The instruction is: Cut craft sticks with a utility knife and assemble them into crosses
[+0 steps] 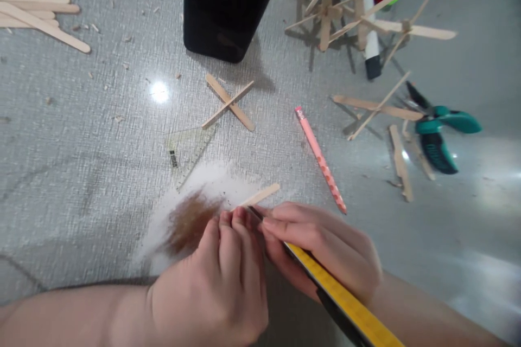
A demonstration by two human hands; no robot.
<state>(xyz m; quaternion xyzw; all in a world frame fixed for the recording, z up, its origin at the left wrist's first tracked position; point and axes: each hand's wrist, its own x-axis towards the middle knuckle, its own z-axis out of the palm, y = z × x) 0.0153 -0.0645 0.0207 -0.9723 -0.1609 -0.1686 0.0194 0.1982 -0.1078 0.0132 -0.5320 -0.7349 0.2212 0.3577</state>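
My left hand (pixel 222 276) pinches a wooden craft stick (pixel 260 195) whose far end pokes out beyond my fingertips. My right hand (pixel 325 249) grips a yellow-and-black utility knife (pixel 345 303), its tip meeting the stick between both hands. Both hands hover low over a white sheet (pixel 195 190) with a brown smudge (pixel 189 222) of shavings or dust on it.
A clear set square (pixel 187 152) lies by the sheet, with two crossed sticks (pixel 229 102) behind it and a black box (pixel 228 2) farther back. A pink pencil (pixel 321 158), teal pliers (pixel 437 133), stick constructions (pixel 350 5), a glue stick (pixel 372 46) and a stick pile (pixel 35 0) lie around.
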